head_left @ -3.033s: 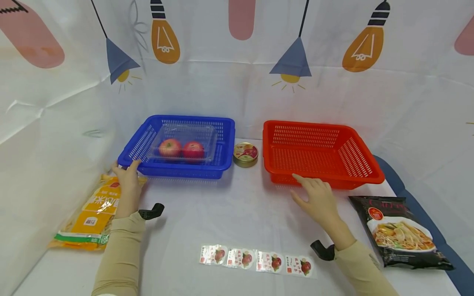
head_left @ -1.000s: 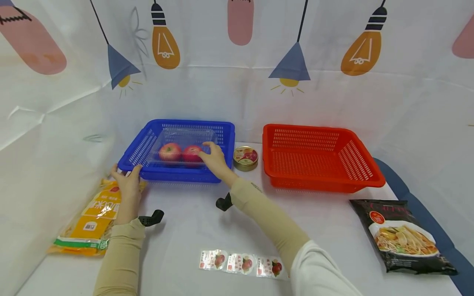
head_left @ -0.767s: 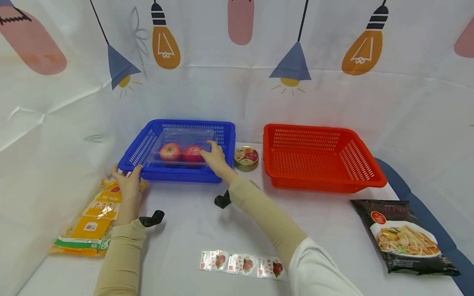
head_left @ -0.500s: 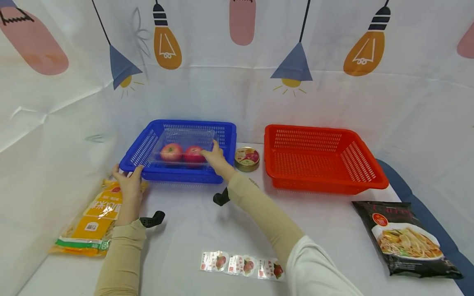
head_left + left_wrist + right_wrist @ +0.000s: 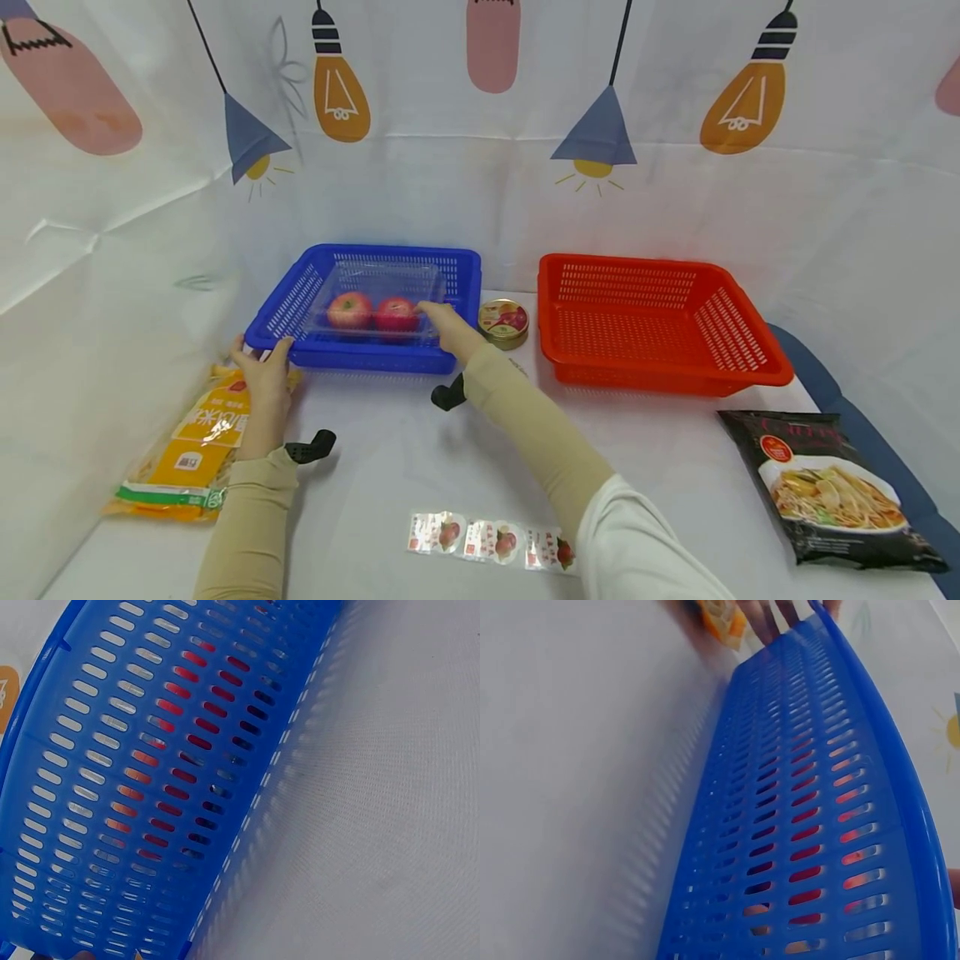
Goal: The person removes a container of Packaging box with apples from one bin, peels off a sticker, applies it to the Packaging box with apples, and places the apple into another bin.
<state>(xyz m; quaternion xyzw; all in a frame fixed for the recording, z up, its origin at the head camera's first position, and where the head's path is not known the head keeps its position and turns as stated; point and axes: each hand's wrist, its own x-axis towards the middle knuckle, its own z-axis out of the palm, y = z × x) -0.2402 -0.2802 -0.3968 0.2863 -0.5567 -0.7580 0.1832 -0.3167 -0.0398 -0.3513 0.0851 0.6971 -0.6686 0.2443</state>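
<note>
In the head view, my left hand (image 5: 266, 377) grips the front left corner of the blue basket (image 5: 367, 358); its fingers (image 5: 761, 622) show at the basket's far end in the right wrist view. Inside lies a clear plastic box (image 5: 390, 273) with two red apples (image 5: 349, 311). My right hand (image 5: 453, 332) reaches over the front rim and holds the box's right end, thumb near the right-hand apple and the other fingers hidden behind it. Through the basket's holes, the left wrist view shows red patches of the apples (image 5: 178, 690).
A round tin (image 5: 503, 323) stands between the blue basket and a red basket (image 5: 660, 325). A yellow bag (image 5: 191, 450) lies at left, a black noodle bag (image 5: 832, 492) at right. A strip of apple stickers (image 5: 487, 540) lies in front, partly behind my right sleeve.
My right hand has moved from the red basket's front to the box in the blue basket, and its raised fingers have come down behind the box's right end. The left hand stays at its corner.
</note>
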